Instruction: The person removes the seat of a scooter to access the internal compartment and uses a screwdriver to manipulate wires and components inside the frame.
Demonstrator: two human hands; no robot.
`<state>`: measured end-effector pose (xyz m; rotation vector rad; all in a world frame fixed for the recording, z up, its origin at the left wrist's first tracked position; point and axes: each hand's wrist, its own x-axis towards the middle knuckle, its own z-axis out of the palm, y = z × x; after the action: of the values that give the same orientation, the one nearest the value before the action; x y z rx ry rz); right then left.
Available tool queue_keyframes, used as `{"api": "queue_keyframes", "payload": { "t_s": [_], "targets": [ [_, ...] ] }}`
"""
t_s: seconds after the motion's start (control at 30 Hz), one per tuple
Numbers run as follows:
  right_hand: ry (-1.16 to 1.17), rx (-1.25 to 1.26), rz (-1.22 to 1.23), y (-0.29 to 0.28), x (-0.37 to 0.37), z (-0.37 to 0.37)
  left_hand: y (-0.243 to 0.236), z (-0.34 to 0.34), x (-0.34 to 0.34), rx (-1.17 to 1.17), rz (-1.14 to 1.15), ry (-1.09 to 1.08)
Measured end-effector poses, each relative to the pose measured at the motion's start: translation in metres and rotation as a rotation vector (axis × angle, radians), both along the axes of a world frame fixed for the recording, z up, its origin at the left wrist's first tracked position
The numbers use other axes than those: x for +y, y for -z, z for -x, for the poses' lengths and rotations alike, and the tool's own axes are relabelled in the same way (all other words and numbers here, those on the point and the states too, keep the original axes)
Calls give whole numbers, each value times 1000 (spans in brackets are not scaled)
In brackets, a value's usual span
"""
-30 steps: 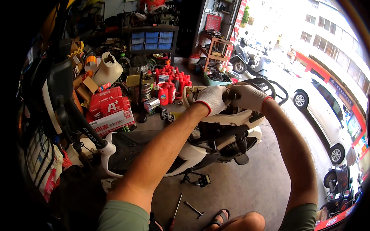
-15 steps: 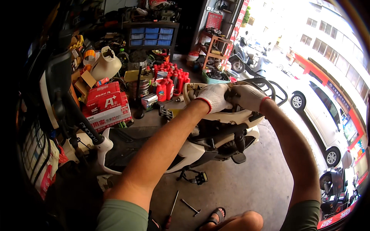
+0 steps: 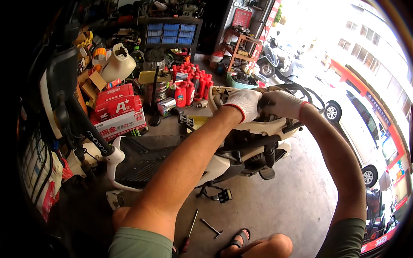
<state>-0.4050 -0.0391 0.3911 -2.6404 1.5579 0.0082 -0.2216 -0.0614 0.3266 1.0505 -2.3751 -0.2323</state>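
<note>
A white scooter (image 3: 217,167) stands across in front of me, its rear end toward the right. Both my hands wear white knit gloves with red cuffs and meet over the cream body panel (image 3: 254,127) at the scooter's rear. My left hand (image 3: 244,104) is bent, fingers curled down into the opening of that panel. Close against it, my right hand (image 3: 282,104) has its fingers drawn together, pointing left. What the fingertips grip is hidden between the gloves. Behind my right hand curves the black rear rack (image 3: 317,99).
On the floor before me lie a red-handled screwdriver (image 3: 186,245) and a T-handle wrench (image 3: 211,228). Red and white boxes (image 3: 118,114) and red bottles (image 3: 185,94) stand beyond the scooter. A white car (image 3: 355,124) is parked outside on the right.
The view has shifted slightly, so the hands appear a little further right. Both hands stay together over the rear panel, with the right wrist slightly turned.
</note>
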Motion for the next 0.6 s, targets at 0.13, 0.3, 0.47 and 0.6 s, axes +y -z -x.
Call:
{"api": "queue_keyframes", "payload": {
  "t_s": [0.13,0.3,0.47,0.6],
  "targets": [
    [56,-38,-39,0,4,-4,3,-1,-2,32,27,17],
    [-38,-40,54,3,9,-3,1,-1,1,12,33,20],
    [-43,-69,-1,2,10,-2,-1,-3,2,0,24,33],
    [-33,-78,-19,2,9,-4,0,-2,2,14,31,21]
  ]
}}
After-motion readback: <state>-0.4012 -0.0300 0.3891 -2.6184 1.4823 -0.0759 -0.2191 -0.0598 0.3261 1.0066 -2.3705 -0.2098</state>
